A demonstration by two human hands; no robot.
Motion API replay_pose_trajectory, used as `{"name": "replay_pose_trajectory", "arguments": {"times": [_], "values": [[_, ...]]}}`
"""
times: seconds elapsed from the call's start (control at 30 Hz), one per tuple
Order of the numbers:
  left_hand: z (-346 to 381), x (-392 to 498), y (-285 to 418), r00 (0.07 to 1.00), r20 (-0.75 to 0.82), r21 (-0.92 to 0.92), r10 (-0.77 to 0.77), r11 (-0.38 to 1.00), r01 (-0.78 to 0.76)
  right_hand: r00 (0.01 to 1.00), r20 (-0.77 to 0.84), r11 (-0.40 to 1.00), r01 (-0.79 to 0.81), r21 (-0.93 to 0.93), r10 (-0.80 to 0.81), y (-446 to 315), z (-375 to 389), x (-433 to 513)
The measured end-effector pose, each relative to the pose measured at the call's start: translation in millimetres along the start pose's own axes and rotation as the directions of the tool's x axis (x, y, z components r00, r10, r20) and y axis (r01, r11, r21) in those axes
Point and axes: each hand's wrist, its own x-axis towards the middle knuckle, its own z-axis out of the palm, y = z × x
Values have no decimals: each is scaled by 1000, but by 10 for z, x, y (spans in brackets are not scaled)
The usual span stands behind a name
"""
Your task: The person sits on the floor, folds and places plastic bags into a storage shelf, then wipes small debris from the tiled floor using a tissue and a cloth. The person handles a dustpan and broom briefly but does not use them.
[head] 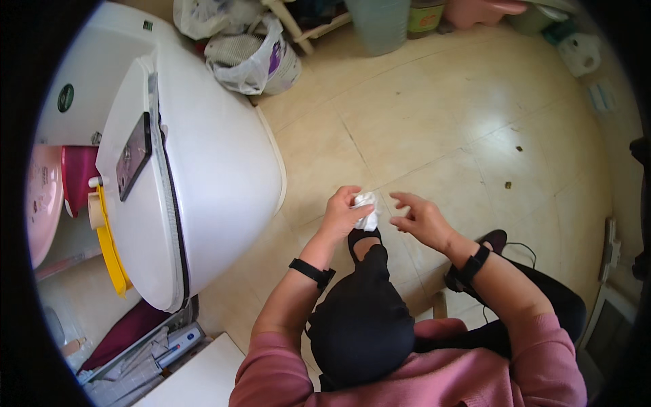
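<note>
A crumpled white tissue or cloth [367, 212] is gripped between the thumb and fingers of my left hand [342, 212], above my dark shoe. Just right of it, my right hand [421, 217] holds nothing, with its fingers spread and curved towards the white wad. A small gap separates the right fingertips from it. Black bands circle both forearms. My knee in black trousers [363, 325] juts out below the hands, above the tiled floor [325, 152].
At left stands a toilet-like white ceramic fixture [229, 163] with a phone [135, 156] on its lid. Behind it is a bag-lined bucket [285, 66]. A translucent bucket [381, 25] stands at the far side. Small dark bits [508, 185] lie on the floor at right.
</note>
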Motion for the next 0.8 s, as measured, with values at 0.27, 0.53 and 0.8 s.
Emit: {"name": "replay_pose_trajectory", "arguments": {"times": [0.27,0.53,0.8], "values": [[525,-264,1115,937,320,-204,140,976,-76,942,-139,939,275,-207,-307,-607,-278,-131],[91,-304,992,983,173,225,66,969,-105,931,-364,835,-194,-516,-9,-507,-2835,-1486],[-648,-465,389,953,-238,364,-188,892,267,609,-792,408,-735,-541,47,388,-3896,-4625]]}}
